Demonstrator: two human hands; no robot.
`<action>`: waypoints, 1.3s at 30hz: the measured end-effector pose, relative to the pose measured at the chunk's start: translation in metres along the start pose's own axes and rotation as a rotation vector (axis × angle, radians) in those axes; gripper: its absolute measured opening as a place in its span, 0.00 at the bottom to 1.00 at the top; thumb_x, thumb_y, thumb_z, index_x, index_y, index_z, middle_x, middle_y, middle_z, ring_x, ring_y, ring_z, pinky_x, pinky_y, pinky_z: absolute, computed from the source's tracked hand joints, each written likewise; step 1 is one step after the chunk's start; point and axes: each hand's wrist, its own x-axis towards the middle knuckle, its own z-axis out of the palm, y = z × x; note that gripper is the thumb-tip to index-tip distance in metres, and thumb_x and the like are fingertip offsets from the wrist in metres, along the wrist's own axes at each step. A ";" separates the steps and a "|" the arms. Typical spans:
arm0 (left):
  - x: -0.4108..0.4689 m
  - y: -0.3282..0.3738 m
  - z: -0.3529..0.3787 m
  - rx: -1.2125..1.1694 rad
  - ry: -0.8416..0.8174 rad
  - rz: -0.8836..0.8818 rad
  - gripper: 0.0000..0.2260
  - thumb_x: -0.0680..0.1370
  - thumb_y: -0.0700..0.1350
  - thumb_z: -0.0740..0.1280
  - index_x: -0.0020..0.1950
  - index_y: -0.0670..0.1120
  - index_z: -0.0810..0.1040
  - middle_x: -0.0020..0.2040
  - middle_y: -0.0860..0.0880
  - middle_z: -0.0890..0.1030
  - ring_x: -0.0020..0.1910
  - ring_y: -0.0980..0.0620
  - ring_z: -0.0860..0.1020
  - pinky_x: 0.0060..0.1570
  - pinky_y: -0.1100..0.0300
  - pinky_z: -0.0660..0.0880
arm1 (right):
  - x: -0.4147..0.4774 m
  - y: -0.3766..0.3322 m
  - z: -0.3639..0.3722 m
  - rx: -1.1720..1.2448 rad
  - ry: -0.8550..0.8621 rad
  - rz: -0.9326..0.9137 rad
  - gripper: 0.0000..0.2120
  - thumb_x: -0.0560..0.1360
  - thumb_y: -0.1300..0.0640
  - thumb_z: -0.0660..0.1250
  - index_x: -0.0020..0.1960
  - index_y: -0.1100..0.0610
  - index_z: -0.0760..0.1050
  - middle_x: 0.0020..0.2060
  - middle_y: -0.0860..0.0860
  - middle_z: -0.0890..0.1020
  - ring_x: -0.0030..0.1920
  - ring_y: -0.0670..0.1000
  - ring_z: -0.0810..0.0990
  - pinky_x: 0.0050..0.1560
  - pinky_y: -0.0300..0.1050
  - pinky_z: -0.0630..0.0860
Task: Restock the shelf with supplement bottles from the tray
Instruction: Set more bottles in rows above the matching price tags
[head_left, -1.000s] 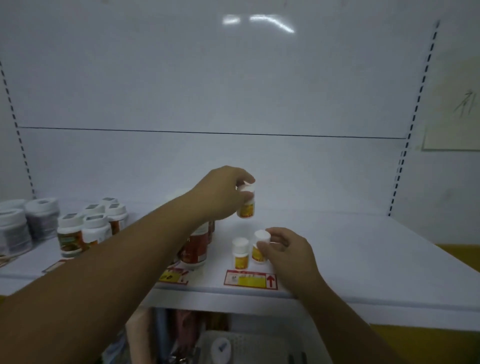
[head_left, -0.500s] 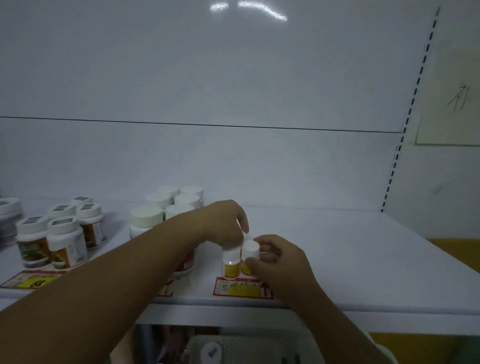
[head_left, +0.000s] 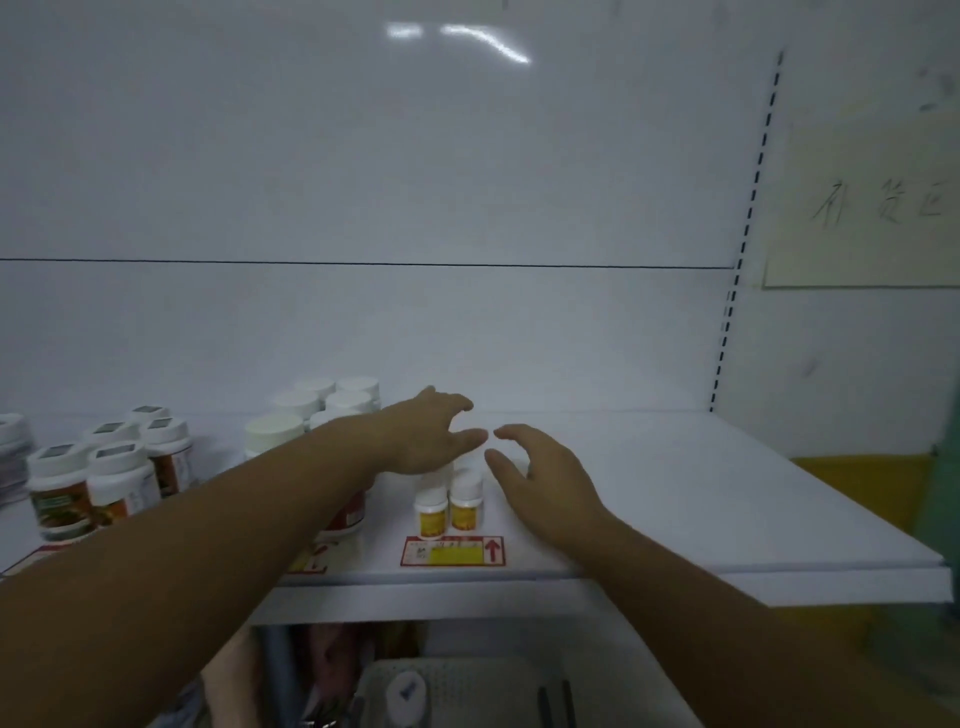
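Shelf (head_left: 675, 493): smooth white board with a faint sheen. Two bottles (head_left: 466, 506), small cylinders with white caps and yellow labels, stand upright and touching near the front edge, just behind a red-and-yellow price tag (head_left: 453, 551). Further white caps behind them are partly hidden. Large bottles (head_left: 270, 431) with broad white lids stand toward the left edge.

Left hand (head_left: 431, 436): fingers spread and loosely bent, holding nothing, above the bottles; contact with the hidden caps cannot be told. Right hand (head_left: 540, 483): relaxed, fingers apart, empty, just right of the bottles.

Both forearms reach in from the lower corners, the fingertips near each other.

Tray (head_left: 467, 686): white perforated plastic below the front edge, a lone bottle (head_left: 405, 696) lying in it.
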 end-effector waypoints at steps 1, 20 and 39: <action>0.000 0.003 -0.001 0.036 -0.011 -0.002 0.28 0.78 0.62 0.54 0.75 0.51 0.57 0.78 0.48 0.56 0.77 0.47 0.53 0.72 0.49 0.55 | 0.003 0.000 -0.010 -0.126 -0.021 -0.044 0.23 0.78 0.43 0.55 0.70 0.50 0.64 0.72 0.48 0.66 0.71 0.50 0.64 0.70 0.47 0.60; -0.131 0.042 0.039 -0.191 0.002 0.136 0.15 0.77 0.54 0.63 0.61 0.51 0.78 0.54 0.50 0.84 0.51 0.55 0.81 0.55 0.60 0.75 | -0.117 0.019 -0.040 -0.233 -0.013 -0.654 0.15 0.76 0.52 0.63 0.60 0.56 0.78 0.57 0.55 0.82 0.56 0.51 0.80 0.59 0.39 0.72; -0.107 -0.089 0.256 -0.265 -0.366 -0.222 0.14 0.79 0.40 0.60 0.64 0.42 0.76 0.65 0.44 0.77 0.63 0.51 0.74 0.56 0.66 0.67 | -0.156 0.160 0.139 -0.165 -0.629 0.160 0.11 0.76 0.56 0.62 0.56 0.55 0.77 0.52 0.52 0.82 0.51 0.52 0.80 0.52 0.40 0.73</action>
